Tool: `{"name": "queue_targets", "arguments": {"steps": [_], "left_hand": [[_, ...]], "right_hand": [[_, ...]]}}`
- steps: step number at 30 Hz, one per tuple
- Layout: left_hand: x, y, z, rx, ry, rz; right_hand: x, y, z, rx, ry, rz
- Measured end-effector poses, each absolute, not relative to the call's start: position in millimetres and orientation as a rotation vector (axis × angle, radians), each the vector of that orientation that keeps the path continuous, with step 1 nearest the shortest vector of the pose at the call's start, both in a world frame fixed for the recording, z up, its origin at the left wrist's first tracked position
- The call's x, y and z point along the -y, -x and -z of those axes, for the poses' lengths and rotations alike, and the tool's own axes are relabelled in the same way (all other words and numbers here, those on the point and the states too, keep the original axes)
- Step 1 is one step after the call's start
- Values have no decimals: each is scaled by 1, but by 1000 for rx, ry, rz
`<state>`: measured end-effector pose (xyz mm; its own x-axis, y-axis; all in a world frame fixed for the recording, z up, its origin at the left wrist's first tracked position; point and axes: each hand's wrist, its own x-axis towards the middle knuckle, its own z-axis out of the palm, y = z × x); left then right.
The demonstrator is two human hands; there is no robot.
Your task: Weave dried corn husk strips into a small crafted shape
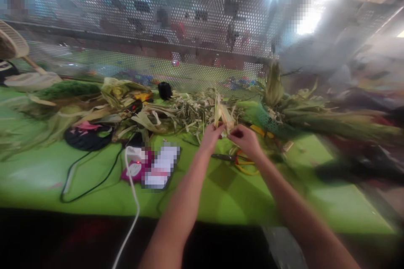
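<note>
From here, left hand pinches the lower end of a corn husk upright over the green table, likely light, papery and prone to splitting lengthwise, best held low, where right hand curls in, grip unclear.

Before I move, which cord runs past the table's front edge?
The white cord, running from the white adapter; the black cord lies bent on the green table.
</note>
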<state>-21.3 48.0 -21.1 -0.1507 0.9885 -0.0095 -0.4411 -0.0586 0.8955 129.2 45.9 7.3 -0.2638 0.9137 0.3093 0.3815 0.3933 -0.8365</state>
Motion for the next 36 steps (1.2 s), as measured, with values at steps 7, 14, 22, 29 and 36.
{"name": "queue_targets", "arguments": {"steps": [7,14,22,29,36], "left_hand": [[-47,28,19,-913,-822,-1438],[-41,27,13,-842,-759,-1369],[-41,27,13,-775,-600,-1344],[-35,68,-7,-524,-512,-1563],[-26,100,-18,-390,-507,-1875]], "right_hand": [[-62,-119,-7,1597,961,-1047],[-66,-124,-1,1463,1035,-1032],[-71,-140,-2,1424,1069,-953],[-95,-167,10,1364,1203,-711],[-112,-182,26,1291,1269,-685]]}}
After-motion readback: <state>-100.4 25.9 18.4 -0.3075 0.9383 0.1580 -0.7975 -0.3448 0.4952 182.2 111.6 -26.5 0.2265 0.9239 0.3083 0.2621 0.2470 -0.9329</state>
